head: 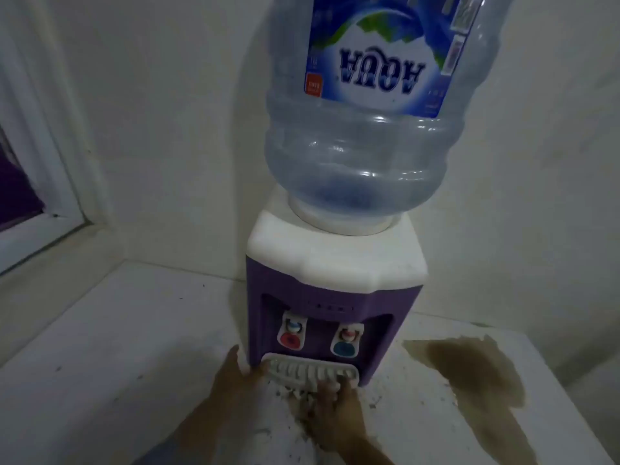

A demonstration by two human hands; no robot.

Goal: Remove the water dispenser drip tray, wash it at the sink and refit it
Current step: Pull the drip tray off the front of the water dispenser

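A purple and white water dispenser point(332, 297) stands on a white counter, with a large inverted water bottle point(365, 129) on top. Its white slotted drip tray point(302, 369) sits at the base, under a red tap point(291, 338) and a blue tap point(345, 347). My left hand point(240, 374) rests against the dispenser's lower left corner, thumb touching the tray's left end. My right hand point(335, 401) grips the tray's front right edge, with fingers over the slots.
The white counter point(117, 347) is speckled with dirt, with grime in front of the tray. A large brown stain point(476, 367) spreads to the right of the dispenser. White walls stand close behind, and a window frame point(43, 196) is at the left.
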